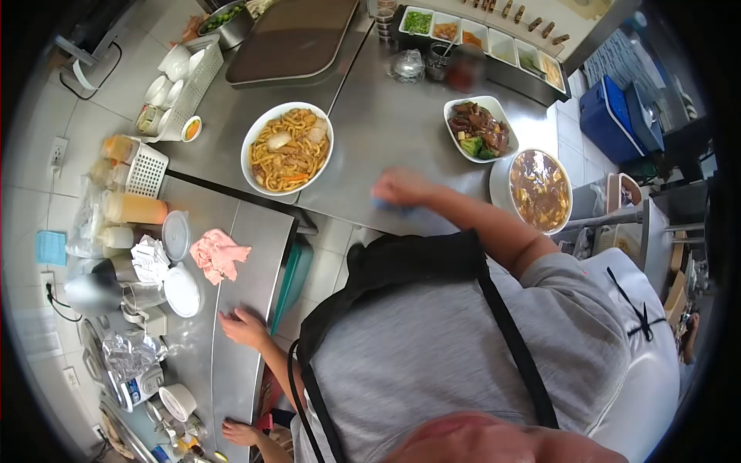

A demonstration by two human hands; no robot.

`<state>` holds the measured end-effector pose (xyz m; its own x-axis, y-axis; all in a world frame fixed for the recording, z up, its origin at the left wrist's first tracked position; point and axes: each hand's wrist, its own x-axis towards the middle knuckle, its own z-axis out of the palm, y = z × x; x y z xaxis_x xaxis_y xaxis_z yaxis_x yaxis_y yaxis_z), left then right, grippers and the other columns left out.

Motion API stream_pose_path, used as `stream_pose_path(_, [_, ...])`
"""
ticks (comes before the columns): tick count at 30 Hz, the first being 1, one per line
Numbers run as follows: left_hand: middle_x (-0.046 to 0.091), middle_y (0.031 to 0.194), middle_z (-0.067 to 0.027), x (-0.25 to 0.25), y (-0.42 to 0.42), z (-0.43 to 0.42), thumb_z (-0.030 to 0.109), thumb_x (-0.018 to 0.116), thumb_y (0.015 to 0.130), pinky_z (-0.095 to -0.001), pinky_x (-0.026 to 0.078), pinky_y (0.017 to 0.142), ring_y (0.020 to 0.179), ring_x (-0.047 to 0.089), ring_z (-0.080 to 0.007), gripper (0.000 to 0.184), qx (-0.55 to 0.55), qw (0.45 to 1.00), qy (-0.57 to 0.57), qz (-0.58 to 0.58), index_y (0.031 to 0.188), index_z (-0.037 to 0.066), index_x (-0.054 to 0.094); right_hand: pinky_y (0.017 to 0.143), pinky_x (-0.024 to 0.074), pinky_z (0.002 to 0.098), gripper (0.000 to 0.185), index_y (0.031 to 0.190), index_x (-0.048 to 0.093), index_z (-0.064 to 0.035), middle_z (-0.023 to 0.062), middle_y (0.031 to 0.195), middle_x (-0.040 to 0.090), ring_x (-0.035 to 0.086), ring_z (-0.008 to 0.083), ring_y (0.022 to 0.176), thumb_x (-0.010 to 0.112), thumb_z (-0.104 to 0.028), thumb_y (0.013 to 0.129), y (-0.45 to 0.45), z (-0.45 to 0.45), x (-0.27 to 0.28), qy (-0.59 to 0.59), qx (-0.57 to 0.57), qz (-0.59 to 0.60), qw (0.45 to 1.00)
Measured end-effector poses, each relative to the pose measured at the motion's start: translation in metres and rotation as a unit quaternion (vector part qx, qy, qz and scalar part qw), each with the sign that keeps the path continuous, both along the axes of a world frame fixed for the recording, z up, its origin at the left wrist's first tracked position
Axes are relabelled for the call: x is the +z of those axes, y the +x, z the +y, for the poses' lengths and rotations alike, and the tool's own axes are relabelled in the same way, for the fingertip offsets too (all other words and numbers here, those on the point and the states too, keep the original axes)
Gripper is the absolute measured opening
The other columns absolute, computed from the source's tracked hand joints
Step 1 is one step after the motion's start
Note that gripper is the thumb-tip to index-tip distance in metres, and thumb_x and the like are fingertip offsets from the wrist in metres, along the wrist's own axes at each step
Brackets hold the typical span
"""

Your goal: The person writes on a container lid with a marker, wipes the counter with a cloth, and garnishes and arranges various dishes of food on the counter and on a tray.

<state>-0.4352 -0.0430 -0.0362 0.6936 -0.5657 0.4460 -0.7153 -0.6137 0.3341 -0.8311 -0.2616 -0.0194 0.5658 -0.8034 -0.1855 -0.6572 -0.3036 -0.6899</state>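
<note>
My right hand [403,187] is blurred, its fingers curled over a blue cloth [384,204] near the front edge of the steel table. A white bowl of noodles [288,148] stands to its left. To its right are a squarish white bowl of meat and broccoli [478,129] and a round white bowl of thick brown soup [539,190]. My left hand [244,328] rests on the edge of the left steel counter, fingers apart and holding nothing. A crumpled pink cloth [219,255] lies beyond it, beside white plastic lids [183,291].
Another person's hand [242,433] touches the left counter lower down. A brown tray [293,38] and a row of garnish tubs [502,48] line the back. Sauce bottles [135,208] and a white basket [147,171] stand at left; a blue cooler [612,118] sits at right.
</note>
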Motion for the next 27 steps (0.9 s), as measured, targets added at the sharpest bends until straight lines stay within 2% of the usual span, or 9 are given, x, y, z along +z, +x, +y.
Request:
stream_pose_path(4, [0.052, 0.095, -0.0151, -0.008, 0.007, 0.005, 0.023, 0.050, 0.074, -0.0397, 0.037, 0.077, 0.086, 0.049, -0.0288, 0.042, -0.011, 0.999, 0.014, -0.035, 0.110, 0.001, 0.044, 0.070, 0.0421, 0.0404, 0.028, 0.086, 0.057, -0.0088, 0.0147, 0.091, 0.053, 0.053, 0.0307, 0.079, 0.045, -0.033, 0.078, -0.017, -0.040, 0.024, -0.204, -0.283, 0.047, 0.936])
stream_pose_path(7, [0.052, 0.092, -0.0142, -0.010, 0.008, 0.003, 0.024, 0.050, 0.074, -0.0397, 0.037, 0.076, 0.085, 0.049, -0.0287, 0.042, -0.004, 0.999, 0.015, -0.042, 0.108, 0.001, 0.046, 0.072, 0.0423, 0.0402, 0.023, 0.090, 0.055, -0.0108, 0.0142, 0.097, 0.050, 0.051, 0.0322, 0.085, 0.045, -0.026, 0.077, -0.003, -0.032, 0.009, -0.260, -0.229, 0.161, 0.924])
stream_pose_path(8, [0.052, 0.092, -0.0142, -0.009, 0.006, 0.001, 0.025, 0.050, 0.074, -0.0399, 0.037, 0.076, 0.085, 0.049, -0.0287, 0.042, 0.002, 0.999, 0.016, -0.039, 0.108, 0.002, 0.046, 0.077, 0.0413, 0.0405, 0.021, 0.091, 0.055, -0.0125, 0.0129, 0.100, 0.048, 0.049, 0.0330, 0.091, 0.045, -0.023, 0.076, 0.012, -0.020, 0.010, -0.191, -0.179, 0.196, 0.945])
stream_pose_path(12, [0.052, 0.092, -0.0139, -0.009, 0.009, 0.007, 0.026, 0.051, 0.074, -0.0405, 0.037, 0.075, 0.085, 0.048, -0.0299, 0.040, 0.013, 0.999, 0.024, -0.041, 0.106, 0.003, 0.048, 0.069, 0.0431, 0.0424, 0.020, 0.086, 0.055, -0.0131, 0.0097, 0.091, 0.052, 0.051, 0.0289, 0.090, 0.043, -0.026, 0.077, 0.059, 0.022, -0.008, -0.170, 0.124, 0.086, 0.974])
stream_pose_path(18, [0.051, 0.094, -0.0143, -0.009, 0.010, 0.001, 0.026, 0.050, 0.074, -0.0408, 0.037, 0.075, 0.084, 0.047, -0.0311, 0.040, 0.003, 0.999, 0.015, -0.029, 0.106, 0.003, 0.048, 0.069, 0.0425, 0.0413, 0.027, 0.085, 0.054, -0.0096, 0.0123, 0.085, 0.054, 0.051, 0.0317, 0.085, 0.047, -0.034, 0.076, 0.045, -0.031, 0.038, -0.055, -0.055, 0.054, 0.995])
stream_pose_path(20, [0.050, 0.095, -0.0147, -0.008, 0.009, 0.001, 0.027, 0.050, 0.074, -0.0408, 0.036, 0.076, 0.085, 0.046, -0.0318, 0.040, 0.003, 1.000, 0.010, -0.014, 0.106, 0.003, 0.048, 0.068, 0.0427, 0.0412, 0.029, 0.087, 0.056, -0.0094, 0.0118, 0.083, 0.056, 0.053, 0.0319, 0.079, 0.049, -0.035, 0.073, 0.018, -0.063, 0.039, -0.184, -0.051, -0.030, 0.981])
stream_pose_path(22, [0.050, 0.094, -0.0150, -0.009, 0.010, 0.002, 0.027, 0.050, 0.074, -0.0409, 0.036, 0.076, 0.086, 0.046, -0.0323, 0.040, -0.005, 1.000, 0.015, -0.027, 0.106, 0.003, 0.048, 0.068, 0.0433, 0.0393, 0.029, 0.084, 0.059, -0.0088, 0.0110, 0.079, 0.058, 0.054, 0.0306, 0.076, 0.051, -0.033, 0.072, -0.011, -0.092, 0.056, -0.182, 0.008, 0.022, 0.983])
stream_pose_path(24, [0.049, 0.093, -0.0157, -0.010, 0.011, 0.002, 0.027, 0.051, 0.074, -0.0414, 0.036, 0.076, 0.086, 0.045, -0.0330, 0.040, -0.005, 0.999, 0.020, -0.038, 0.106, 0.003, 0.048, 0.069, 0.0437, 0.0362, 0.025, 0.077, 0.062, -0.0093, 0.0104, 0.077, 0.059, 0.055, 0.0285, 0.077, 0.051, -0.031, 0.071, -0.037, -0.129, 0.083, -0.129, -0.038, -0.009, 0.991])
stream_pose_path(27, [0.049, 0.092, -0.0159, -0.012, 0.012, 0.001, 0.027, 0.051, 0.073, -0.0418, 0.036, 0.075, 0.084, 0.045, -0.0329, 0.040, 0.011, 0.998, 0.048, -0.032, 0.105, 0.003, 0.048, 0.063, 0.0451, 0.0347, 0.022, 0.072, 0.062, -0.0054, 0.0128, 0.076, 0.060, 0.057, 0.0248, 0.071, 0.053, -0.025, 0.071, -0.075, -0.194, 0.107, -0.249, -0.137, 0.048, 0.957])
